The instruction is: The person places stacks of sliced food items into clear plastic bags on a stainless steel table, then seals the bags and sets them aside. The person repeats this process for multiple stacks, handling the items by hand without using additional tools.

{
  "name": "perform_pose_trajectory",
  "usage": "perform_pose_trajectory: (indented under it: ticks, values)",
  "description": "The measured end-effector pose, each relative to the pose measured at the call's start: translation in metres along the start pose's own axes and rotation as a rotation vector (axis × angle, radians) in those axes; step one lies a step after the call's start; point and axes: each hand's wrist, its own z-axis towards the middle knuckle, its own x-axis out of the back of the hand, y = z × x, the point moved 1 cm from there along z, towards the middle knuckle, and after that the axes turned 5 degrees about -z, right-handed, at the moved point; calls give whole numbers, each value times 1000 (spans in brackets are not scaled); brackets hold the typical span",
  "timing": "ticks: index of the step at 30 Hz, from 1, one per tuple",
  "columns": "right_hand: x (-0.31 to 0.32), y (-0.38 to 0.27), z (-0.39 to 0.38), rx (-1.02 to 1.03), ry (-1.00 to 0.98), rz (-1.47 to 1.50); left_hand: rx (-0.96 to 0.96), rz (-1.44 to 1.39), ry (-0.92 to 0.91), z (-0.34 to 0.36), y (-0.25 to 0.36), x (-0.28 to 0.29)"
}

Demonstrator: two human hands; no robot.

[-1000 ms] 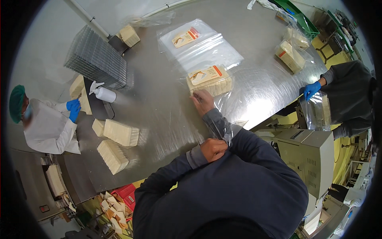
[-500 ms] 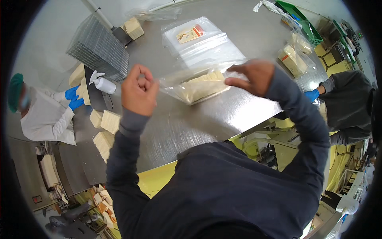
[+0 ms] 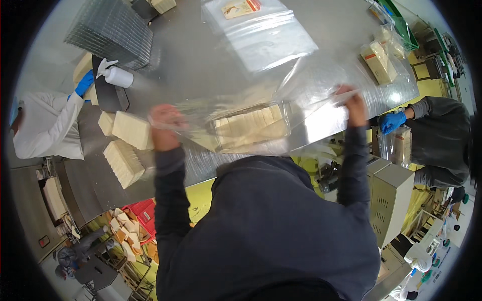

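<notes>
A clear plastic bag (image 3: pixel 198 136), spread wide sideways, surrounds a row of pale slices (image 3: pixel 249 124), packed side by side, near the front edge of the counter (image 3: pixel 175 65).

Glare patches whiten the steel table (image 3: pixel 183 62); left hand (image 3: pixel 168 123) and right hand (image 3: pixel 352 104) blur.

Two bare hands (image 3: pixel 167 123) (image 3: pixel 353 104), one held bag (image 3: pixel 198 135), one spray bottle (image 3: pixel 119 77)

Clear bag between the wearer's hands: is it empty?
No, a row of pale slices shows through the clear bag stretched between the left hand and right hand.
</notes>
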Motion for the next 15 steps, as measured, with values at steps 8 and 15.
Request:
perform_pose_trajectory:
  ticks: [8,15]
  values:
    - [-134,152,-9,17,-310,-464,586,-160,24,-57,-145,-15]
    - [-134,74,-41,-146,-362,289,366,-62,61,-91,-97,-30]
